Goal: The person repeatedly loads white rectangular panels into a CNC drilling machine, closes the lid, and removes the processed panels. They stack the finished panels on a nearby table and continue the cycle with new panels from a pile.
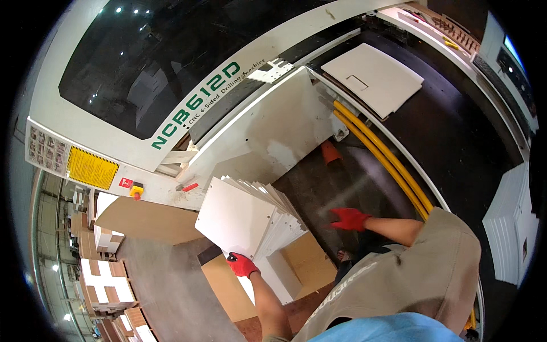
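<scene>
A tall stack of white panels [236, 215] stands in front of me, its sheets fanned unevenly along the right side. The top panel has small holes near its edges. My left hand [242, 264], in a red glove, is closed on the near edge of that panel. My right hand [348, 219], also red-gloved, hangs in the air to the right of the stack. Its fingers are apart and hold nothing. Brown boards [310, 256] lie low beside and under the stack.
A large white drilling machine [131, 157] with a dark window rises beyond the stack. At the right, a dark table [450, 114] carries a white panel [373, 77]; yellow tubes [387, 162] run along its side. An orange cone-shaped object [330, 152] sits on the floor. Board piles [105, 285] stand far left.
</scene>
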`<control>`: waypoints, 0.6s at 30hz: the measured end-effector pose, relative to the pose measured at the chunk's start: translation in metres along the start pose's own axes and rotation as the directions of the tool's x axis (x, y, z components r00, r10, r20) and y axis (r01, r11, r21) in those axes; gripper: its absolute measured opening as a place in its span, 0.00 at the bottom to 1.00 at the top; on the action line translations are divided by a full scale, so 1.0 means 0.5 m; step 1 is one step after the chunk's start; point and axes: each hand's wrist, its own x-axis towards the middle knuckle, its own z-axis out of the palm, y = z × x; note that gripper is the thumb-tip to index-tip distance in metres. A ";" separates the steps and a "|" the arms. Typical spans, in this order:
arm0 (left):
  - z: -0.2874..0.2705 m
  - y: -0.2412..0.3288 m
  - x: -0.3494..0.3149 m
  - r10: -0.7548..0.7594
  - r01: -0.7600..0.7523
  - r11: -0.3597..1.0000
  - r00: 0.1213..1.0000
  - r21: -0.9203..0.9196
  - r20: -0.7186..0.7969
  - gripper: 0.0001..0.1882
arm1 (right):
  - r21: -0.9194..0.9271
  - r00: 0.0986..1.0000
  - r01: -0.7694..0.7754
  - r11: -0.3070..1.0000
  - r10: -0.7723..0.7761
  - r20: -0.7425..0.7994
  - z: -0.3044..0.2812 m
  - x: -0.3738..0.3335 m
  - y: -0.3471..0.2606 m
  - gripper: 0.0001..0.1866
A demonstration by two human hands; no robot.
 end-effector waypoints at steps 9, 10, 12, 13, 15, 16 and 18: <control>-0.099 0.212 -0.362 0.447 -0.386 0.867 0.882 -0.316 0.148 0.32 | 0.105 0.472 -0.189 0.976 0.185 -0.862 -0.303 -0.364 0.066 0.33; -0.090 0.264 -0.426 0.455 -0.244 0.796 0.844 -0.554 0.283 0.32 | 0.114 0.415 -0.181 0.977 0.181 -0.892 -0.332 -0.362 0.073 0.32; -0.072 0.397 -0.537 0.576 0.011 0.590 0.695 -0.807 0.430 0.33 | 0.086 0.315 -0.165 0.983 0.135 -0.939 -0.398 -0.344 0.100 0.31; -0.065 0.473 -0.573 0.637 0.115 0.541 0.590 -0.833 0.496 0.33 | 0.057 0.305 -0.163 0.985 0.106 -0.946 -0.427 -0.326 0.114 0.32; -0.075 0.617 -0.625 0.692 0.412 0.513 0.321 -0.753 0.647 0.36 | 0.004 0.274 -0.161 0.987 0.048 -0.961 -0.491 -0.282 0.143 0.33; -0.079 0.693 -0.647 0.766 0.383 0.466 0.276 -0.797 0.580 0.39 | 0.050 0.284 -0.244 0.968 0.121 -0.951 -0.517 -0.253 0.153 0.35; -0.088 0.829 -0.661 0.876 0.228 0.398 0.193 -0.889 0.442 0.41 | -0.024 0.314 -0.178 0.984 0.034 -0.949 -0.592 -0.201 0.181 0.37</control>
